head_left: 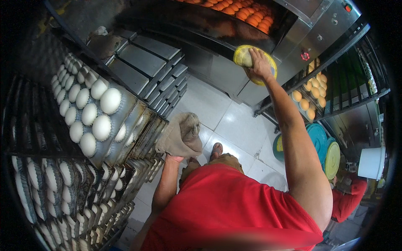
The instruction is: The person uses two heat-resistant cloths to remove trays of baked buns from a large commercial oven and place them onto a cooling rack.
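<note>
One yellow pad (244, 58) lies directly beneath the right grip (260, 65).

Pair of bare arms, one person: right extended, left bent and held close.
Right arm (289, 113): reaching far forward and across toward the middle, nearly straight, elbow only slightly flexed; right hand (261, 66) back upward, thumb side to the left, fingers directed forward and leftward; firmness of grip cannot be told. Left arm (166, 184): upper part mostly hidden beside the torso (226, 201), elbow bent, forearm angled forward; left hand (174, 158) much nearer the body, largely covered, a strip near the wrist showing, finger pose hidden.
</note>
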Motion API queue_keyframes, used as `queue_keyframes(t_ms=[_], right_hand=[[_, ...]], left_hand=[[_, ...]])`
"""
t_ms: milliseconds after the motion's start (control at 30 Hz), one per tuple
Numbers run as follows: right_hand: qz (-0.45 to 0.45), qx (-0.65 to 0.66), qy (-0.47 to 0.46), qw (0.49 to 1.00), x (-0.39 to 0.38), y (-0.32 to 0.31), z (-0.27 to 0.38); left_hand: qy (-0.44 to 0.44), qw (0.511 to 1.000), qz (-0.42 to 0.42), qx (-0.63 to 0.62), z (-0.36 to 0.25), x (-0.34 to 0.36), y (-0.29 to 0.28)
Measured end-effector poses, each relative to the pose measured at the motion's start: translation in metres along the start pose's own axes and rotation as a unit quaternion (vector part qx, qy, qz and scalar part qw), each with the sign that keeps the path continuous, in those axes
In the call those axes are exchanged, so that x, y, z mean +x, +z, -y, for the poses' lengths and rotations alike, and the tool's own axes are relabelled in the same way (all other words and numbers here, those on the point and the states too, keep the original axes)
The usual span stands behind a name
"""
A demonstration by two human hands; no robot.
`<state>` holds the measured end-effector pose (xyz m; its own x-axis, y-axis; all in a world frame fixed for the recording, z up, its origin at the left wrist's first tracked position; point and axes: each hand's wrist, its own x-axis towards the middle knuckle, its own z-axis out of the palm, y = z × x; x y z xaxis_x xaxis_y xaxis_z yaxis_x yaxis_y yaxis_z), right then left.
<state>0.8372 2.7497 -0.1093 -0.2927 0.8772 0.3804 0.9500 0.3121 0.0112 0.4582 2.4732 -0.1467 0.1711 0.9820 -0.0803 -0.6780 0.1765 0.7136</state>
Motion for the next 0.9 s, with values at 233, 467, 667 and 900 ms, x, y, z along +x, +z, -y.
queue_keyframes(t_ms=[233,467,667,900], right_hand=[[-0.001,0.006,0.016,1.000,-0.002,-0.001,0.001],[0.006,-0.016,0.034,0.999,-0.002,-0.005,0.011],[-0.015,-0.001,0.012,1.000,-0.005,-0.006,0.007],[-0.107,0.129,0.043,0.985,-0.012,-0.006,0.005]], left_hand=[[-0.131,0.963,-0.024,-0.233,0.010,-0.007,-0.018],[-0.154,0.941,-0.007,-0.302,0.015,-0.011,-0.027],[-0.127,0.943,-0.007,-0.308,0.019,-0.011,-0.036],[0.108,0.985,-0.089,0.106,-0.006,0.005,-0.005]])
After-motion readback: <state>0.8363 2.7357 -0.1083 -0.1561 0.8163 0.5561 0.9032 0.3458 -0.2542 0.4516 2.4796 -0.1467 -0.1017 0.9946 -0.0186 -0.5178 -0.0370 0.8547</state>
